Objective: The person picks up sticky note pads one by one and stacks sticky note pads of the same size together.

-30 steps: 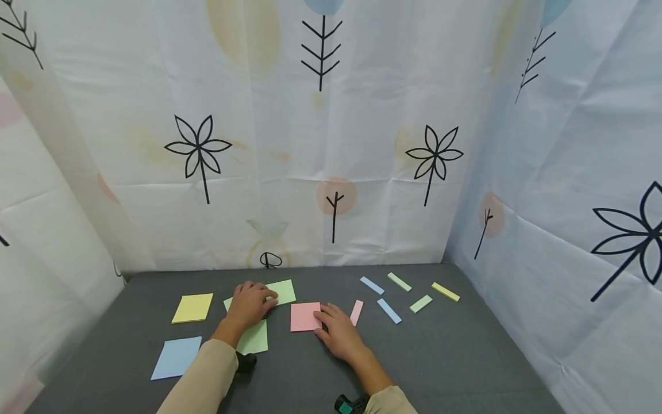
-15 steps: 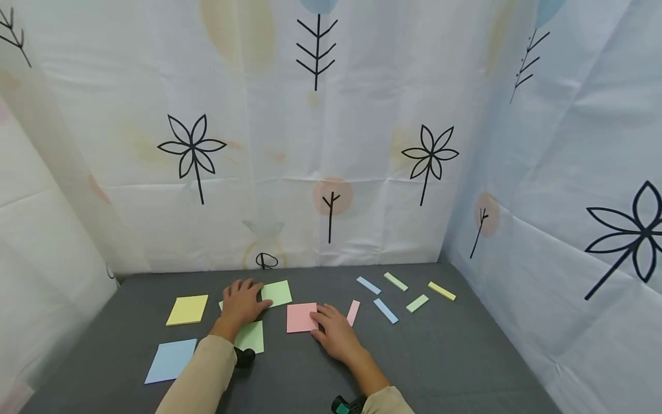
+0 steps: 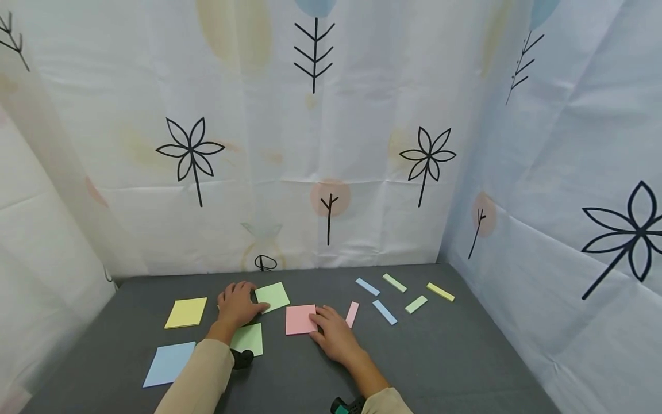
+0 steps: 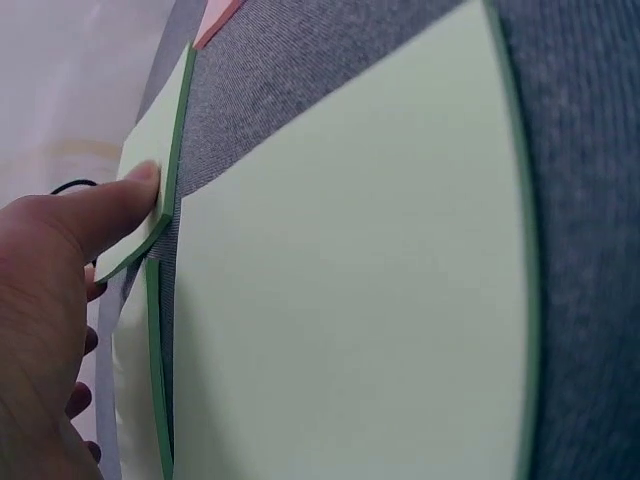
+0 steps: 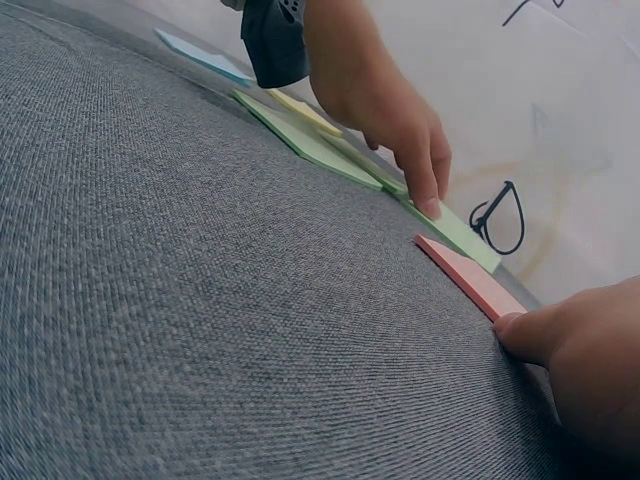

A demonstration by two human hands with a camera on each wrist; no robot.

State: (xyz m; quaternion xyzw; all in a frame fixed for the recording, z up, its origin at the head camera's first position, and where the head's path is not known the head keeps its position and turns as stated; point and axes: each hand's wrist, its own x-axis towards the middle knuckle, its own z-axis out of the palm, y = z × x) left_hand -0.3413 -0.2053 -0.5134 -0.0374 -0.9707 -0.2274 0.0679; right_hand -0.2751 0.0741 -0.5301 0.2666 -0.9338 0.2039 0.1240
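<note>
Apparently the left hand (image 3: 237, 305) is pressing flat fingers on the green sticky-note pad (image 3: 272, 296) mid-surface while the right hand (image 3: 331, 333), fingers relaxed, is touching the pink pad (image 3: 299, 319), probably aligning pads; next calls for sliding gently.

White curtains (image 3: 331, 144) printed with black flowers, twigs and pale blots enclose a grey fabric-covered table (image 3: 439, 356) on three sides, evenly lit.

Bright, even, diffuse light; shadows faint, no glare. Head view sharp w/ wide-angle bending at edges. Wrist views: close-up distortion, near skin slightly soft, fabric weave crisp.
</note>
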